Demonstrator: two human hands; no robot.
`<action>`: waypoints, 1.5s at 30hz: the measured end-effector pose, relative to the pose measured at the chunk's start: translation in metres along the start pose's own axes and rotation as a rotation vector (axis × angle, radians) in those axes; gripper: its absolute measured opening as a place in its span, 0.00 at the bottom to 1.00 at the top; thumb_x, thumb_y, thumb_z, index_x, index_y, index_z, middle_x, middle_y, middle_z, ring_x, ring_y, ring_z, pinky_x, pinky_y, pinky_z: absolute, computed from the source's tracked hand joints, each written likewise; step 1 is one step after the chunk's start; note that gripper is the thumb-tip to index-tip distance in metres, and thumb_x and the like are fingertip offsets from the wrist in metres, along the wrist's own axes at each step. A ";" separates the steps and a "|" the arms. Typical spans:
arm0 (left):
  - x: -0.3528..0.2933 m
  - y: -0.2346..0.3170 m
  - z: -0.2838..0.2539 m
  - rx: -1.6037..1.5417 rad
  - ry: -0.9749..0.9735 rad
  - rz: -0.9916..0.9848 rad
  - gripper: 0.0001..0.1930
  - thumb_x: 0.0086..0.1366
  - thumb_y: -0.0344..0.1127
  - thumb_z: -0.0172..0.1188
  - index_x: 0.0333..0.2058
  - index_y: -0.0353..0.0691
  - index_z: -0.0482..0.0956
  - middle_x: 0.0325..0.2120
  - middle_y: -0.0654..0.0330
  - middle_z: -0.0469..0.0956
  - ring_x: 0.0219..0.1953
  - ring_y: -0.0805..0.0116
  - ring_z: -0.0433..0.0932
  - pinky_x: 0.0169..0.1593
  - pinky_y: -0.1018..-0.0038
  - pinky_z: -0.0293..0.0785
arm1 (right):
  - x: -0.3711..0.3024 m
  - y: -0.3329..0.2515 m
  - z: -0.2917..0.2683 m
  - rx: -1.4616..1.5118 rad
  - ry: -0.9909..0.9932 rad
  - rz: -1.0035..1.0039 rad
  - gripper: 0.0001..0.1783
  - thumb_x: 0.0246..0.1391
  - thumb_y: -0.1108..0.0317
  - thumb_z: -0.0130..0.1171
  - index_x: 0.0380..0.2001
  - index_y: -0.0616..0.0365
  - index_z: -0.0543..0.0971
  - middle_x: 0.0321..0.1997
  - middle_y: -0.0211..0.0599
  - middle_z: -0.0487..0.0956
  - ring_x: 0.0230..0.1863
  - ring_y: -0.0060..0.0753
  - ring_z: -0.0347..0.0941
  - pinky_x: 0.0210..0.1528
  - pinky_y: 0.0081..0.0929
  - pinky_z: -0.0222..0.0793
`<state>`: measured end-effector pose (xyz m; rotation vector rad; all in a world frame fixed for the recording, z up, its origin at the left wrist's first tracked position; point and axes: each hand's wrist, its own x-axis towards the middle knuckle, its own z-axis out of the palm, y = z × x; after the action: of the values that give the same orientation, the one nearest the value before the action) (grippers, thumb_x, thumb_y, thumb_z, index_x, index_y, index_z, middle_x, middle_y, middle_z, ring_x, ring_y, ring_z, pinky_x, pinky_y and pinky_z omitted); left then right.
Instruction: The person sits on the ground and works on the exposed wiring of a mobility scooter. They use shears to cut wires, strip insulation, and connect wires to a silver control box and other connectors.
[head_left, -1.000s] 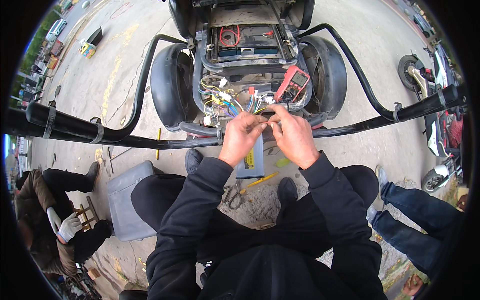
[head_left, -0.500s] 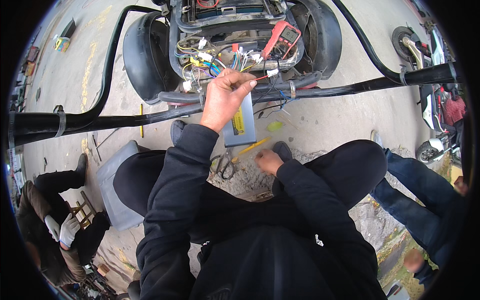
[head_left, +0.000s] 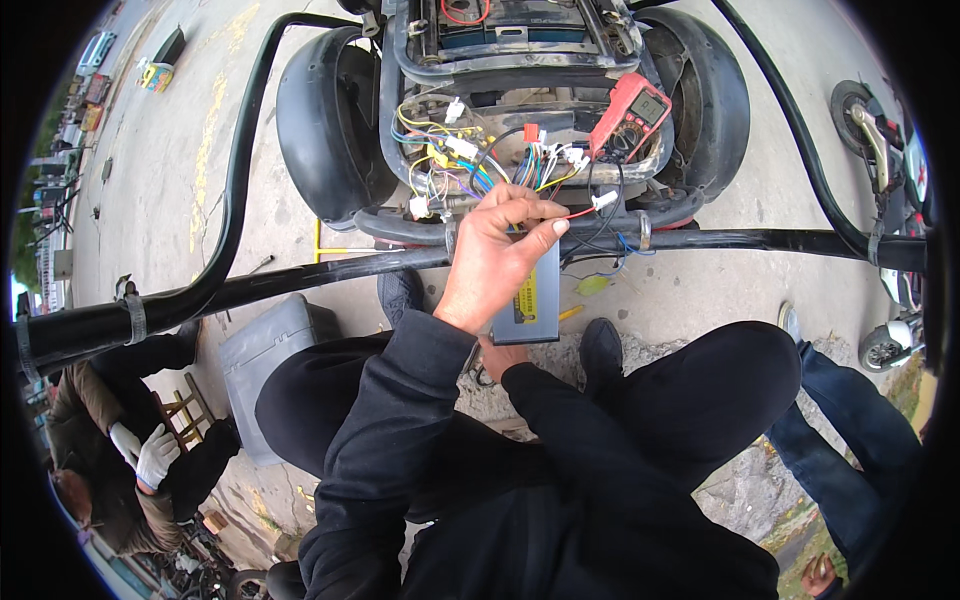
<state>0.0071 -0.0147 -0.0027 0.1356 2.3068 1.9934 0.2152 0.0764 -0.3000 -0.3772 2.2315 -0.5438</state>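
My left hand [head_left: 500,250] pinches a thin red wire [head_left: 580,214] that ends in a white plug connector [head_left: 605,201]. Just beyond it spreads a bundle of coloured wires [head_left: 487,172] with several white, yellow and red connectors. Under my left hand hangs a silver metal box [head_left: 543,312] with a yellow label. My right hand [head_left: 502,358] is low, at the box's near end, its fingers hidden. Beside it a small part of the scissors' dark handle [head_left: 484,378] shows. A red multimeter [head_left: 634,112] leans on the vehicle frame, its black leads trailing down.
A black tubular bar [head_left: 340,268] crosses between me and the vehicle's frame and black fenders [head_left: 325,130]. At my left lies a grey plastic case [head_left: 265,360]. A person with white gloves [head_left: 150,455] sits at far left; another person's legs [head_left: 850,400] are at right.
My right hand has moved left, over to the scissors by the box's near end. My left hand keeps the red wire. The whole view has shifted, with the vehicle now lower and further right.
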 end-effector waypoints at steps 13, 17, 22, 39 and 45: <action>-0.003 0.005 0.003 -0.222 -0.010 -0.129 0.07 0.71 0.25 0.71 0.46 0.34 0.90 0.44 0.62 0.87 0.48 0.74 0.82 0.56 0.73 0.78 | 0.009 -0.005 0.049 0.102 0.371 0.223 0.18 0.66 0.63 0.60 0.55 0.58 0.84 0.60 0.52 0.84 0.63 0.59 0.79 0.66 0.58 0.72; -0.005 0.005 0.002 -0.197 -0.014 -0.133 0.08 0.72 0.27 0.72 0.48 0.35 0.91 0.45 0.62 0.87 0.48 0.73 0.83 0.55 0.73 0.80 | 0.002 0.011 0.055 -0.149 0.397 0.111 0.15 0.69 0.68 0.55 0.51 0.59 0.86 0.56 0.52 0.86 0.57 0.58 0.84 0.56 0.52 0.81; -0.004 0.003 0.004 -0.121 -0.006 -0.069 0.08 0.72 0.28 0.72 0.47 0.34 0.91 0.42 0.60 0.87 0.43 0.74 0.83 0.49 0.74 0.80 | 0.004 0.027 0.052 0.003 0.239 0.255 0.14 0.73 0.66 0.52 0.52 0.56 0.84 0.44 0.51 0.88 0.47 0.56 0.87 0.47 0.55 0.83; -0.006 -0.011 0.010 -0.087 0.046 0.008 0.09 0.69 0.32 0.75 0.45 0.35 0.92 0.35 0.60 0.89 0.35 0.74 0.84 0.41 0.73 0.80 | -0.033 0.023 -0.056 -0.156 -0.198 0.498 0.20 0.68 0.57 0.55 0.58 0.50 0.83 0.56 0.50 0.88 0.60 0.57 0.84 0.61 0.54 0.78; -0.003 -0.009 0.011 -0.136 0.025 -0.059 0.12 0.73 0.36 0.73 0.49 0.34 0.91 0.38 0.61 0.91 0.40 0.77 0.83 0.47 0.74 0.80 | -0.213 -0.039 -0.236 -0.290 -0.522 -0.095 0.25 0.59 0.68 0.64 0.61 0.43 0.81 0.52 0.51 0.89 0.56 0.56 0.86 0.58 0.50 0.80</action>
<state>0.0120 -0.0052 -0.0134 0.0332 2.1542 2.1253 0.1760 0.1963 -0.0057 -0.6914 1.7876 -0.1396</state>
